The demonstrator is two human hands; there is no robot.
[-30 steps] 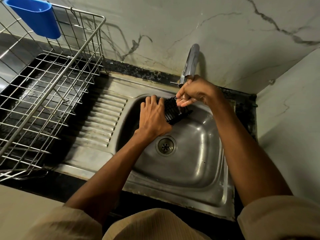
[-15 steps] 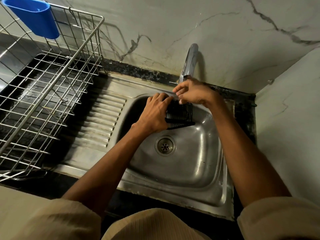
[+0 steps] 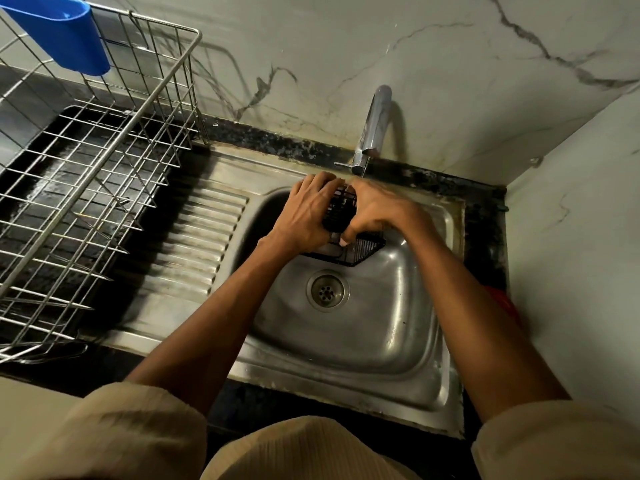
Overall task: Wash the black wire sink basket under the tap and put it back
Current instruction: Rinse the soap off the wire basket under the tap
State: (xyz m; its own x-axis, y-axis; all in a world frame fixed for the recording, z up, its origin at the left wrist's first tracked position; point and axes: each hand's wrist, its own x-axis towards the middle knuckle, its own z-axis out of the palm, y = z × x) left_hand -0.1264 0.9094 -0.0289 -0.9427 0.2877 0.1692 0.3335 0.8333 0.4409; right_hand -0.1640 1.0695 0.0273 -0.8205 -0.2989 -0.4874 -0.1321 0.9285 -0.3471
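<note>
Marble wall backs the steel sink [image 3: 408, 341], where the black wire sink basket [image 3: 349, 233] sits at the basin's back edge under the tap [image 3: 375, 123]. Left hand [image 3: 306, 216] and right hand [image 3: 375, 211] both grip it, one on each side, equally near.

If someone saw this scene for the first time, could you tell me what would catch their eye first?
Most likely the two hands meeting over the steel sink: the left hand and right hand both grip the black wire basket just below the tap, above the drain. Next, the large wire dish rack on the left, with a bright blue cup hung on its rim.
</note>
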